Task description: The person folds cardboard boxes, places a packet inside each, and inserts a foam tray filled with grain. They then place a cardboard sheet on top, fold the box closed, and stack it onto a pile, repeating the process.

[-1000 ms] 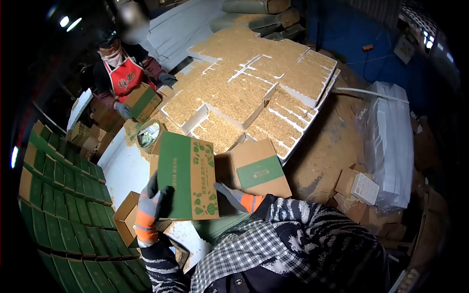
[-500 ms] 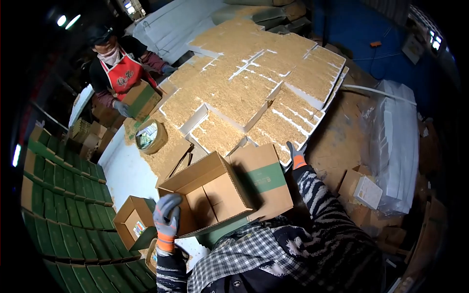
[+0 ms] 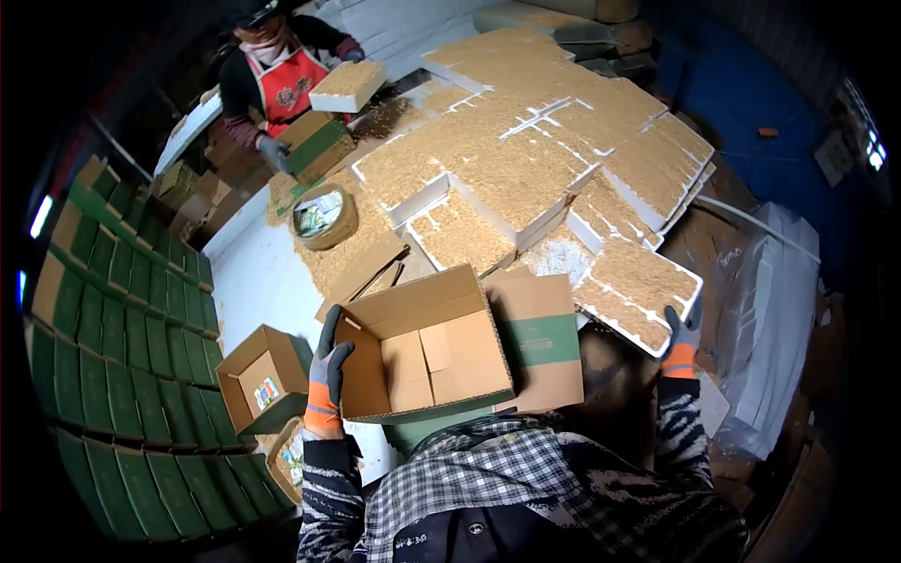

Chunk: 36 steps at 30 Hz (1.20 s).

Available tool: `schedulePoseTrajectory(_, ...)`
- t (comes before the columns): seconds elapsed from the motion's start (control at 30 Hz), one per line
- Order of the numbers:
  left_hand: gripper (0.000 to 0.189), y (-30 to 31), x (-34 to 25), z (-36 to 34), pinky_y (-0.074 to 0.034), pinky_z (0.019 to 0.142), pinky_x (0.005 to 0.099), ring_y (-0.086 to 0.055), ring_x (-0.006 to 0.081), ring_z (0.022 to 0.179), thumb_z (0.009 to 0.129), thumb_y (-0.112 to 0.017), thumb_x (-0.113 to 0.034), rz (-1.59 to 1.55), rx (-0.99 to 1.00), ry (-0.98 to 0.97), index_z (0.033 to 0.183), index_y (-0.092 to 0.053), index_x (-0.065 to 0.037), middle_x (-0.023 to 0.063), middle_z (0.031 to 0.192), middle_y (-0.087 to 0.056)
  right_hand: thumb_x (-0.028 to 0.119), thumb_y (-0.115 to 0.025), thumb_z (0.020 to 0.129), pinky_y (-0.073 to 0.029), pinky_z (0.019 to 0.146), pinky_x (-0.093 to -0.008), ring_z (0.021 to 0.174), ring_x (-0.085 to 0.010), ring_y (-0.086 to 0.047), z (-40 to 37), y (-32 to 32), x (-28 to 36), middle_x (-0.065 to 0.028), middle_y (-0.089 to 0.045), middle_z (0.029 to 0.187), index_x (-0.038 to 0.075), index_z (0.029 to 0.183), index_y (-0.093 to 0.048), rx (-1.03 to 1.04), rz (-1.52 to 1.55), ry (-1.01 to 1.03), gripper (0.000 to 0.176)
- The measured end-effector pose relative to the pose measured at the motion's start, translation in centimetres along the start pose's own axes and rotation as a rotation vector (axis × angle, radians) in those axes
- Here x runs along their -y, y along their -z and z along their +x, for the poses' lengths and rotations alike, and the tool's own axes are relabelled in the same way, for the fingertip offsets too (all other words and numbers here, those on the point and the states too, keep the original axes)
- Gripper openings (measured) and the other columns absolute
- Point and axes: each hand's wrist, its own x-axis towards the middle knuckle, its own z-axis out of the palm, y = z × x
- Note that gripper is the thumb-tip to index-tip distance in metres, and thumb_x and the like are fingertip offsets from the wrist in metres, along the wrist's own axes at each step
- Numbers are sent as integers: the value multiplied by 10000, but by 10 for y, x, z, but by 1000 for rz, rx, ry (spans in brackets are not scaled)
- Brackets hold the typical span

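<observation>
My left hand (image 3: pixel 328 377), in a grey and orange glove, grips the left wall of an open cardboard box (image 3: pixel 413 311) with the thumb inside and the fingers outside. The box is empty and tilted toward me. At the right, my right hand (image 3: pixel 682 345) holds the near right corner of a white foam tray (image 3: pixel 642 283) topped with tan, sawdust-like material. The tray sits askew at the edge of the pile of similar trays (image 3: pixel 526 159). A cardboard flap with a green band (image 3: pixel 544 340) spreads out to the right of the box.
Across the table a co-worker in a red apron (image 3: pixel 286 89) holds a green-banded box (image 3: pixel 317 145) and a tan-topped tray (image 3: pixel 347 89). A tub of packets (image 3: pixel 345 231) and a smaller open box (image 3: pixel 239 375) are left. Stacked green boxes (image 3: pixel 141 403) line the far left.
My right hand has pulled the corner tray out toward the right, baring a white-flecked patch. My left hand has closed on the box wall. The co-worker has lifted a tray.
</observation>
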Motion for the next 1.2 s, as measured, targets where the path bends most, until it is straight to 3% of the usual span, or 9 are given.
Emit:
schedulePoseTrajectory(0.1,710,1,9,2,-288,1109,274,-348,183,1387,786,-499,-66,-40,-24,-7,1484,-378,-42,85,1501,-413,-8,-678,846,-562,869,-345,1031,-248,-641,11,13,67,-121,-586,1252,17,1382,-449,110,199,-284,584)
schedulePoseTrajectory(0.3,667,-20,24,-1,-418,952,244,-540,153,1121,823,-508,-11,16,-201,-3,1478,-395,-71,99,1432,-502,152,-573,939,-544,905,-353,1102,-241,-620,20,-72,172,-135,-572,1274,40,1421,-409,574,57,-175,521)
schedulePoseTrajectory(0.43,574,-35,44,7,-367,1050,287,-483,224,1265,963,-564,-260,-56,-325,-210,1449,-398,-4,150,1425,-491,129,-624,889,-525,927,-350,1112,-254,-614,-25,-191,209,-155,-563,1303,32,1464,-360,881,47,-268,640)
schedulePoseTrajectory(0.7,714,-41,47,5,-297,1110,318,-357,261,1380,905,-660,-189,-376,-394,-99,1472,-298,52,217,1480,-388,185,-781,800,-484,959,-347,1183,-222,-551,-117,-341,142,-155,-529,1354,48,1505,-264,1439,-311,-159,885)
schedulePoseTrajectory(0.77,690,-28,69,2,-420,815,231,-506,137,987,840,-580,-18,-88,-478,-190,1481,-326,3,107,1278,-523,201,-766,814,-471,957,-345,1161,-232,-554,-130,-358,105,-170,-514,1366,41,1494,-277,1497,-599,188,853)
schedulePoseTrajectory(0.87,769,-17,45,-20,-411,519,226,-469,70,618,749,-411,139,-402,-417,37,1491,-350,-57,38,1161,-582,239,-719,825,-465,943,-353,1094,-294,-601,-143,-368,105,-211,-605,1226,11,1476,-282,1572,-836,68,816)
schedulePoseTrajectory(0.97,788,-19,58,-17,-477,750,190,-572,142,921,742,-381,138,-253,-481,-46,1500,-344,-72,105,1439,-475,401,-640,831,-485,920,-428,1029,-412,-624,-143,-382,82,-307,-634,1106,-46,1260,-538,1660,-1470,606,628)
schedulePoseTrajectory(1.07,771,-22,27,-30,-450,879,217,-555,149,1095,706,-397,116,-178,-508,-19,1463,-401,-30,92,1450,-471,416,-611,807,-510,870,-423,967,-373,-659,-137,-389,74,-210,-698,999,18,898,-738,1877,-1597,923,428)
schedulePoseTrajectory(1.2,778,-2,30,-40,-460,824,199,-561,116,1088,683,-401,114,-270,-501,-53,1451,-417,-12,114,1457,-461,370,-575,846,-530,819,-421,924,-338,-678,-174,-395,101,-172,-709,981,54,957,-730,1939,-1447,1196,369)
